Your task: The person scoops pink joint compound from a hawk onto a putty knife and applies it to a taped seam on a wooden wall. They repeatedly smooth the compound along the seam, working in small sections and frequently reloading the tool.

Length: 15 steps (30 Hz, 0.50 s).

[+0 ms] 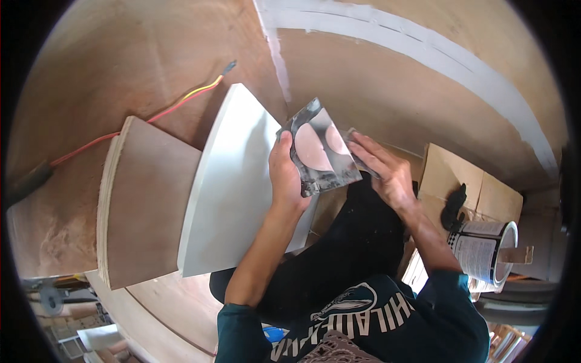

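Note:
My left hand point(283, 166) grips a small flat panel point(313, 148) by its left side, thumb along the edge. The panel is held tilted up; its face is grey with rounded pinkish patches and dark, smudged edges. At its right edge is my right hand point(387, 175), fingers extended and pressed together over a thin grey sheet point(362, 162) that looks like folded sandpaper. Most of that sheet is hidden by the fingers. Behind my left forearm stands a white curved-edge board point(233, 181).
Left of the white board is a brown plywood piece point(151, 199). A red and yellow wire point(163, 112) crosses the wooden wall. To the right, a paint can point(481, 251) with a flat stick point(517, 255) stands by cardboard point(451, 172) with a black object point(454, 207) on it.

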{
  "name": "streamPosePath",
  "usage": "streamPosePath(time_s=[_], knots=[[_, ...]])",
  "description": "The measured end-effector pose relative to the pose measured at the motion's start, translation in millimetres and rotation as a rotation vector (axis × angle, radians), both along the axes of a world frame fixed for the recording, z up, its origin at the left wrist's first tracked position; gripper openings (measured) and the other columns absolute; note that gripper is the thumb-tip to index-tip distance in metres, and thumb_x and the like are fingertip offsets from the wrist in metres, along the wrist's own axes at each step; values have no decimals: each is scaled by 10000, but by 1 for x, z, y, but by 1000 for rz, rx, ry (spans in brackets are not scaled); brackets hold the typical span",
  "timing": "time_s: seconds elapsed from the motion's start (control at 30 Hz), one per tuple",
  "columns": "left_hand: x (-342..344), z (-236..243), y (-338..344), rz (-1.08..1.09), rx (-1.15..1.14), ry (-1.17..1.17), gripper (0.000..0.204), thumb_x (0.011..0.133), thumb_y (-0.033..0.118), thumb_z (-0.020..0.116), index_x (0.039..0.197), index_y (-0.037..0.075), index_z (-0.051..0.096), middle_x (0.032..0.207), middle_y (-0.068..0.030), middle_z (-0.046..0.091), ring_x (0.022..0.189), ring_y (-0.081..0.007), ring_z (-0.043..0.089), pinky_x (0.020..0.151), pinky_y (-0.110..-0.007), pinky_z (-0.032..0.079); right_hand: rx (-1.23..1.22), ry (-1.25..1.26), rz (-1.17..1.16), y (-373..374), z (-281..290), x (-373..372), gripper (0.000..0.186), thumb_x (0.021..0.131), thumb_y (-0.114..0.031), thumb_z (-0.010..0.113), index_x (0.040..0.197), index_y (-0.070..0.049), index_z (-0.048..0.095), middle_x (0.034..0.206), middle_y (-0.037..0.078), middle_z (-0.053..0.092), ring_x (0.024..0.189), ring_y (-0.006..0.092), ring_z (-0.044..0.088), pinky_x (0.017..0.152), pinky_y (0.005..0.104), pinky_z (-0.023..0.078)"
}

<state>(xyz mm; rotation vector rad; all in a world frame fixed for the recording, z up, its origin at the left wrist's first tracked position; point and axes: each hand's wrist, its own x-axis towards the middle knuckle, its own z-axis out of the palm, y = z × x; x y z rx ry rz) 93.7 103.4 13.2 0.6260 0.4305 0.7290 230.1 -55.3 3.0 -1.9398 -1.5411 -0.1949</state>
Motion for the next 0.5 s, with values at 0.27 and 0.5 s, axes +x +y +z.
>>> streamPosePath(time_s=[0.27, 0.5], knots=[[-11, 21, 27, 214, 736, 279, 391, 1060, 313, 387, 1029, -15, 597, 916, -58, 605, 838, -115, 539, 769, -275, 442, 134, -347, 26, -4, 61, 16, 390, 685, -185, 719, 1074, -211, 737, 1216, -18, 678, 1178, 241, 566, 993, 431, 394], [-14, 33, 12, 348, 862, 399, 380, 1060, 298, 391, 1081, -22, 595, 992, -74, 626, 904, -138, 577, 817, -290, 466, 153, -202, 90, 13, 41, -6, 376, 650, -155, 760, 1023, -197, 737, 1116, -64, 690, 1088, 218, 565, 911, 401, 418]])
